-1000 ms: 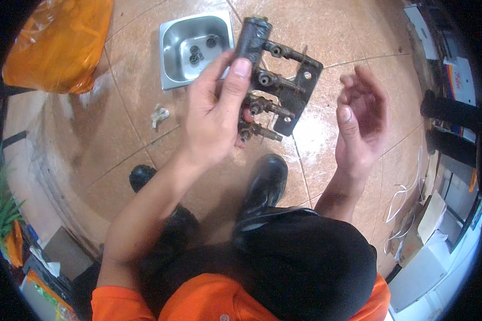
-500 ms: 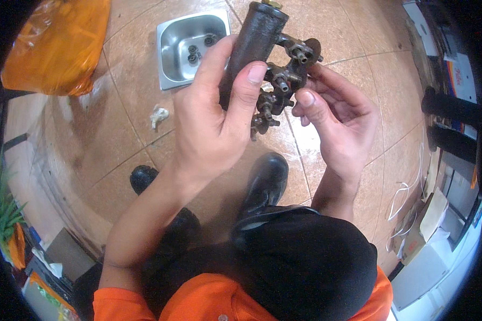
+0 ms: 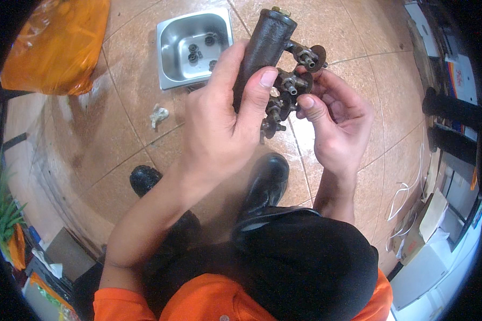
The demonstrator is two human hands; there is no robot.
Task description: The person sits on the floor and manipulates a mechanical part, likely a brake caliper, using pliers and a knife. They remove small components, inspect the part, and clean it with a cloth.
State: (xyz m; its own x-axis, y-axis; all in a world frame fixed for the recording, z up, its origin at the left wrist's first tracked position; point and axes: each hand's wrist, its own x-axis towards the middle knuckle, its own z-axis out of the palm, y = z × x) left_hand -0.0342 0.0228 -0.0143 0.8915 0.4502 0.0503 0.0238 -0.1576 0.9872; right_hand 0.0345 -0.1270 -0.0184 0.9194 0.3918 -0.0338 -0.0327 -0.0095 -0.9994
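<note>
Your left hand (image 3: 219, 120) is clamped around the dark, cylinder-bodied metal manifold (image 3: 268, 45), seemingly bearing its weight above the brown tiled floor (image 3: 126, 101) and leaving its 4 side valves (image 3: 291, 84) exposed. Your right hand (image 3: 340, 109) touches their outer side, probably steadying it; whether it pinches, I cannot tell. The square silver metal basin (image 3: 162, 59) sits beyond, leftward.

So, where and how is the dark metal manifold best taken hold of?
I would probably grip the manifold around its thick cylinder, coming from the left, as the left hand does. The thin fittings jut out to the right, where the right hand is.
</note>
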